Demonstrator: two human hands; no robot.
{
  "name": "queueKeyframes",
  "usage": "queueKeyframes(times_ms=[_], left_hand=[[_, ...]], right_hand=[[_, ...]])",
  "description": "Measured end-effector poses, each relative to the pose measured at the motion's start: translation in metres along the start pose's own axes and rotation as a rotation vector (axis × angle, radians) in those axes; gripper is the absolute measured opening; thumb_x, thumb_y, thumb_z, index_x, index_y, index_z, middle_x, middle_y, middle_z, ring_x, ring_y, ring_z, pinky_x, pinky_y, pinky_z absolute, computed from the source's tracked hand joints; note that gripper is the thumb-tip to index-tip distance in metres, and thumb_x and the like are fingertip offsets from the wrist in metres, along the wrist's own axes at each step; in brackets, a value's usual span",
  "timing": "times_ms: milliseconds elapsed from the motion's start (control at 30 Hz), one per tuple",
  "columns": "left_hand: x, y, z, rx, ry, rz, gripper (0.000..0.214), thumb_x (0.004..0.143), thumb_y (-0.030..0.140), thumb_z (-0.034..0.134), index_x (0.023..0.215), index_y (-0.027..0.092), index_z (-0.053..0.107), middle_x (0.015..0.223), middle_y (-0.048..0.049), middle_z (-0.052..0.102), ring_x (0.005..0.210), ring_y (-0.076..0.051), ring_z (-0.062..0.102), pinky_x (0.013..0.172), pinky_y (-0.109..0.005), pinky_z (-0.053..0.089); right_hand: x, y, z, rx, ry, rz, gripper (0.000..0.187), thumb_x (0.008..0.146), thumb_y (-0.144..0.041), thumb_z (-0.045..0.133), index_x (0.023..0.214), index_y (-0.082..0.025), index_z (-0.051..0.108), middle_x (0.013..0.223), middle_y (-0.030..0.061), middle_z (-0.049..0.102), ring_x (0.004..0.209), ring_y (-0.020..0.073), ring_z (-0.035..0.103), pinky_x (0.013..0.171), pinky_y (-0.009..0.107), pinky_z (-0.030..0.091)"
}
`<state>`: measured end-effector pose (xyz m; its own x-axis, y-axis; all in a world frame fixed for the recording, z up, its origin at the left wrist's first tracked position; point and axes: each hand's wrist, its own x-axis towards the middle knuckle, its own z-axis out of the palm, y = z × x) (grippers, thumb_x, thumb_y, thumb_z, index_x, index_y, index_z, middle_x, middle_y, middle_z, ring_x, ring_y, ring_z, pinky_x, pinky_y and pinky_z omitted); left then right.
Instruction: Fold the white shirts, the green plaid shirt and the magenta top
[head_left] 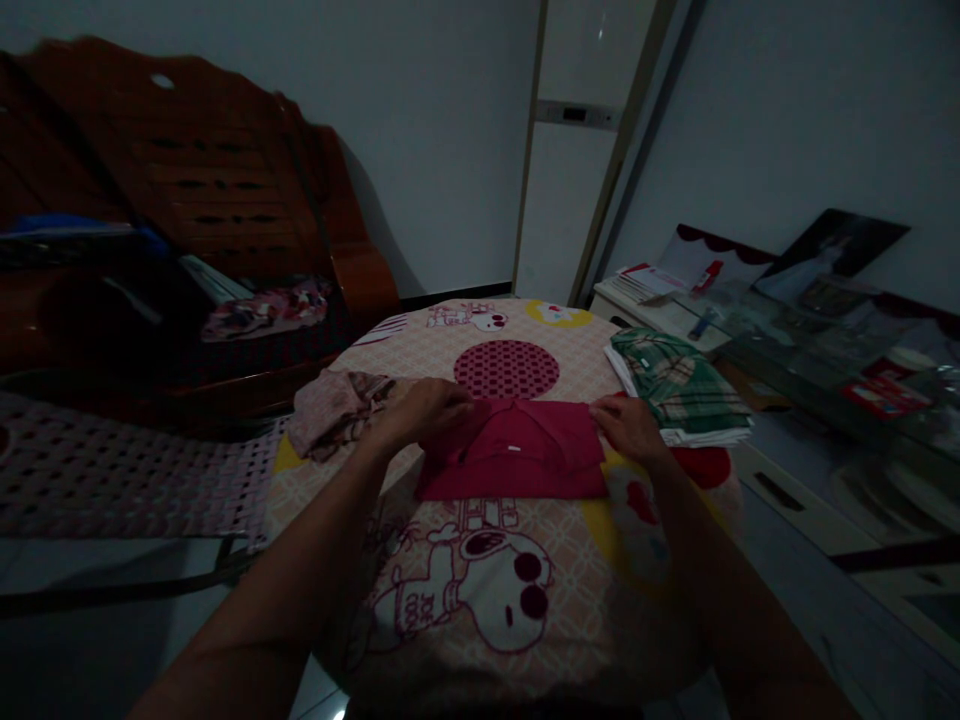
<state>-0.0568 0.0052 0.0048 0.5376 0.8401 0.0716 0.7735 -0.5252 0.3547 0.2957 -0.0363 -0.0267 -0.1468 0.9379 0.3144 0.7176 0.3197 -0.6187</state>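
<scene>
A magenta folded shirt (517,460) lies flat on the cloth-covered round table (420,350), with its collar and a small white label facing up. My left hand (433,408) bends over the shirt's far left corner, fingers closed on the fabric. At the far right corner, my right hand (626,424) pinches the edge between thumb and fingers. A crumpled pale pink patterned garment (330,405) rests just left of my left hand. Beyond my right hand sits a stack of folded clothes with a green plaid shirt (675,380) on top.
A carved wooden bench (217,190) with a floral cloth (266,308) on it stands at the back left. A woven lounger (135,465) is at the left. To the right is a glass-topped cabinet (795,350) holding papers and a framed photo. A tall white appliance (570,180) stands behind.
</scene>
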Motion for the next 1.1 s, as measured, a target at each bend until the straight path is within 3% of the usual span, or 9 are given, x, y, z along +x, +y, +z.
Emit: queueKeyframes(times_ms=[67, 133, 233, 300, 400, 567, 733, 867, 1100], left_hand=[[0.012, 0.012, 0.019, -0.055, 0.049, 0.084, 0.035, 0.096, 0.03, 0.047, 0.117, 0.022, 0.073, 0.116, -0.0062, 0.075, 0.104, -0.022, 0.068, 0.093, -0.03, 0.049], [0.019, 0.02, 0.044, -0.126, 0.024, 0.245, 0.04, 0.097, 0.026, 0.045, 0.132, 0.022, 0.065, 0.132, -0.0075, 0.068, 0.118, -0.022, 0.064, 0.102, -0.033, 0.047], [0.023, 0.019, 0.081, -0.166, 0.037, 0.377, 0.046, 0.097, 0.026, 0.048, 0.142, 0.017, 0.056, 0.148, -0.0134, 0.055, 0.138, -0.023, 0.05, 0.115, -0.04, 0.039], [0.022, 0.013, 0.096, -0.169, 0.05, 0.396, 0.047, 0.098, 0.028, 0.047, 0.143, 0.017, 0.054, 0.153, -0.0156, 0.05, 0.143, -0.024, 0.044, 0.119, -0.044, 0.035], [0.021, 0.01, 0.099, -0.176, 0.053, 0.407, 0.047, 0.1, 0.032, 0.046, 0.143, 0.017, 0.054, 0.153, -0.0172, 0.048, 0.144, -0.025, 0.043, 0.119, -0.047, 0.035], [0.03, 0.044, 0.084, -0.206, 0.024, 0.501, 0.053, 0.101, 0.04, 0.048, 0.149, 0.02, 0.047, 0.154, -0.0149, 0.049, 0.145, -0.025, 0.042, 0.12, -0.046, 0.035], [0.039, 0.07, 0.106, -0.189, -0.037, 0.572, 0.06, 0.1, 0.044, 0.05, 0.153, 0.019, 0.041, 0.159, -0.0164, 0.04, 0.15, -0.027, 0.034, 0.122, -0.048, 0.029], [0.04, 0.068, 0.125, -0.127, -0.092, 0.554, 0.061, 0.1, 0.045, 0.05, 0.153, 0.016, 0.041, 0.16, -0.0192, 0.036, 0.151, -0.029, 0.031, 0.124, -0.052, 0.023], [0.041, 0.068, 0.127, -0.083, -0.118, 0.593, 0.051, 0.101, 0.044, 0.048, 0.148, 0.026, 0.05, 0.158, -0.0114, 0.043, 0.152, -0.031, 0.028, 0.122, -0.059, 0.02]], right_hand=[[0.009, 0.001, 0.013, 0.033, 0.087, -0.042, 0.023, 0.084, -0.028, 0.054, 0.083, -0.017, 0.075, 0.085, 0.0077, 0.076, 0.08, 0.0196, 0.067, 0.077, 0.03, 0.05], [0.014, 0.003, 0.028, 0.089, 0.092, -0.061, 0.023, 0.081, -0.025, 0.054, 0.087, -0.018, 0.076, 0.095, 0.009, 0.077, 0.091, 0.0218, 0.069, 0.085, 0.034, 0.052], [0.018, 0.013, 0.042, 0.225, 0.111, 0.085, 0.024, 0.077, -0.025, 0.055, 0.088, -0.018, 0.075, 0.087, 0.0082, 0.077, 0.08, 0.0216, 0.07, 0.077, 0.034, 0.056], [0.019, 0.022, 0.042, 0.302, 0.238, 0.239, 0.028, 0.076, -0.028, 0.055, 0.091, -0.016, 0.075, 0.08, 0.0076, 0.075, 0.068, 0.0201, 0.068, 0.066, 0.032, 0.056], [0.019, 0.035, 0.033, 0.332, 0.381, 0.395, 0.032, 0.074, -0.031, 0.056, 0.095, -0.014, 0.073, 0.074, 0.0062, 0.072, 0.058, 0.0168, 0.064, 0.055, 0.028, 0.052], [0.018, 0.038, 0.035, 0.397, 0.273, 0.546, 0.032, 0.07, -0.033, 0.058, 0.09, -0.013, 0.072, 0.058, -0.0001, 0.062, 0.046, 0.013, 0.053, 0.043, 0.023, 0.041], [0.017, 0.034, 0.044, 0.551, 0.291, 0.551, 0.039, 0.063, -0.037, 0.065, 0.092, -0.012, 0.072, 0.054, -0.0032, 0.058, 0.045, 0.0112, 0.048, 0.041, 0.022, 0.035], [0.015, 0.037, 0.044, 0.656, 0.262, 0.518, 0.047, 0.059, -0.04, 0.07, 0.095, -0.011, 0.073, 0.054, -0.0026, 0.06, 0.045, 0.0102, 0.047, 0.043, 0.021, 0.034], [0.018, 0.041, 0.052, 0.705, 0.201, 0.534, 0.051, 0.062, -0.044, 0.067, 0.102, -0.014, 0.072, 0.074, 0.0048, 0.072, 0.062, 0.0151, 0.061, 0.052, 0.023, 0.044]])
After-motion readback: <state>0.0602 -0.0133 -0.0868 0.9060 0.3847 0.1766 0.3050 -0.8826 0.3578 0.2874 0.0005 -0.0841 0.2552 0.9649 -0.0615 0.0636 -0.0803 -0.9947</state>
